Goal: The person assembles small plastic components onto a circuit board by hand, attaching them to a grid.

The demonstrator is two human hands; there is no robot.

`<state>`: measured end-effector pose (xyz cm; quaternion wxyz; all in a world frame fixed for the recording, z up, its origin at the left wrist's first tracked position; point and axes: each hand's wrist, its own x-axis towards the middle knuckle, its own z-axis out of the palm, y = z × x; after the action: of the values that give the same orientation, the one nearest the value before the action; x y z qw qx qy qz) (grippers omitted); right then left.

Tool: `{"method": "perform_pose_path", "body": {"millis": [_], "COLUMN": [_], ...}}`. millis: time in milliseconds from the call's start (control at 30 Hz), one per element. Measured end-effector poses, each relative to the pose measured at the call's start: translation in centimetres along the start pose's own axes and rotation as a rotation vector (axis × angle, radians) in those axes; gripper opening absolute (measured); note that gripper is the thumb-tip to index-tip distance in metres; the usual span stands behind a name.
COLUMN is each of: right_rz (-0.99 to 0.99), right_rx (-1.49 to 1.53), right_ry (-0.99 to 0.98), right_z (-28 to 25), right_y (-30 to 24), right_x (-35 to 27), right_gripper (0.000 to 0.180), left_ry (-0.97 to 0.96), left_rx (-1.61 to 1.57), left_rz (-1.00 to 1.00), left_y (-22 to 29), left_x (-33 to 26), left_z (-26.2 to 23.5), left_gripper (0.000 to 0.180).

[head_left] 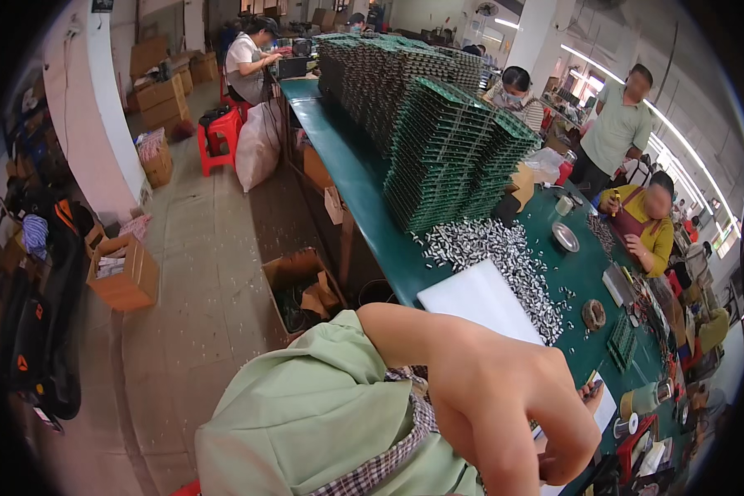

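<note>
My left hand [504,384] is large and close, reaching in from a pale green sleeve. Its fingers bend downward with a gap between them. Their tips are cut off by the lower edge or turned out of sight, so I cannot see whether they hold anything. Behind it, small and mostly covered, my right hand [592,398] closes on a thin, yellow-tipped pen-like stick [590,378] over white paper [606,411]. Past the left hand lies a white foam sheet [479,299] on the green table [351,211], beside a heap of small silvery cylindrical parts [512,256].
Tall stacks of green circuit boards [438,157] fill the table's far part. A metal dish [565,237], a brown ring-shaped coil [593,315] and a solder spool [626,426] lie rightward. Across sits a co-worker in yellow [657,231]. An open carton [306,289] stands below the left edge.
</note>
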<state>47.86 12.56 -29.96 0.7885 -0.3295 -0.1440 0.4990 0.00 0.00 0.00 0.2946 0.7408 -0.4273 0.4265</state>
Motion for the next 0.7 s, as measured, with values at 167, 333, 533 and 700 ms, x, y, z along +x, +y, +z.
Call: {"method": "perform_pose_path", "body": {"millis": [167, 333, 533, 700], "right_rz": [-0.043, -0.273, -0.056, -0.126], "right_rx": [0.056, -0.119, 0.079, -0.011], "right_ry": [0.021, 0.136, 0.02, 0.115], "right_z": [1.6, 4.4, 7.9, 10.6], "right_y": [-0.7, 2.3, 0.0, -0.5], "right_x": [-3.5, -3.8, -8.2, -9.9], "right_gripper": [0.025, 0.023, 0.024, 0.031], "left_ry": [0.288, 0.282, 0.67, 0.663], "left_rx": [-0.059, 0.104, -0.428, -0.625], "left_rz": [0.198, -0.344, -1.327, -1.511], "left_y": [-2.3, -9.2, -18.1, -25.1], "left_x": [0.3, -3.6, -12.9, -18.6], "left_z": [0.1, -2.1, -1.1, -0.2], "left_gripper": [0.011, 0.019, 0.019, 0.021]}}
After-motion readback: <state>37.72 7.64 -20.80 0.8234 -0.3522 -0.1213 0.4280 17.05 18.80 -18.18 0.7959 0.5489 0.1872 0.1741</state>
